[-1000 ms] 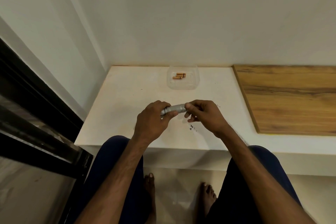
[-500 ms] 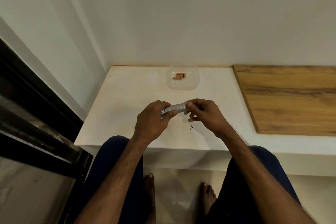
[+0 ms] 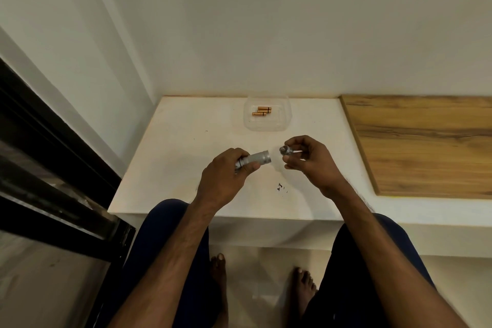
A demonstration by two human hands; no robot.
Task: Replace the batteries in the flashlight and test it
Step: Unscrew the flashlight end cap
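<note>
Wall (image 3: 266, 21): plain and pale, filling the upper half of the frame.
Surface (image 3: 186, 146): a white ledge across the middle of the frame, marked with small dark specks just below centre.
Wooden board (image 3: 426, 141): laid flat at the right of the frame, against the white ledge's right edge.
Left hand (image 3: 223, 178): seen just left of centre, above the ledge; its fingers are wrapped around one end of the flashlight body.
Right hand (image 3: 314, 165): seen just right of centre; its fingertips are pinched on the cap.
Tray (image 3: 285, 125): a clear plastic one, set at the back of the ledge, near the wall, above the hands in the frame.
Flashlight body (image 3: 257, 158): a silver tube held roughly level, its open end turned toward the right hand.
Cap (image 3: 286, 150): small and silver, held apart from the tube's open end by a narrow gap.
Batteries (image 3: 262, 111): copper-coloured, lying side by side inside the tray; at least two can be made out.
</note>
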